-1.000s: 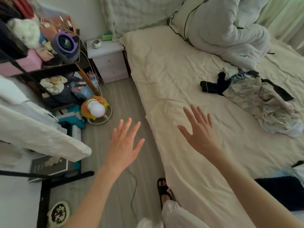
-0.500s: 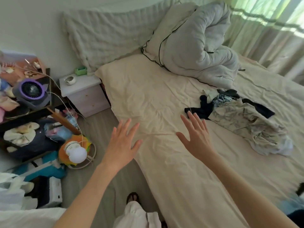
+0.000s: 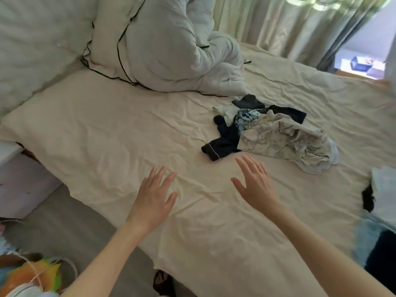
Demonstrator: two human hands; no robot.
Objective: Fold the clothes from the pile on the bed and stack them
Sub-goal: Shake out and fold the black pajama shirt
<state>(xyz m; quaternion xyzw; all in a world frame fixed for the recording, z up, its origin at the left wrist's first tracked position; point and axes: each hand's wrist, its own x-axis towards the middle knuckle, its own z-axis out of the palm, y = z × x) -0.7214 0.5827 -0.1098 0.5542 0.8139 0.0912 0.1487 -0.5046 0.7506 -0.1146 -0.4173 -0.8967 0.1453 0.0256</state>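
Head view: both hands have moved over the bed (image 3: 107,129); left hand (image 3: 153,196) and right hand (image 3: 256,185) spread flat, fingers holding nothing. The pile (image 3: 272,133) now lies just beyond the right fingers, so folding hasn't begun.

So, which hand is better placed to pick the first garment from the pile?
Probably the right hand: open, nearest the dark navy white-piped garment at the pile's edge. The left hand is farther.
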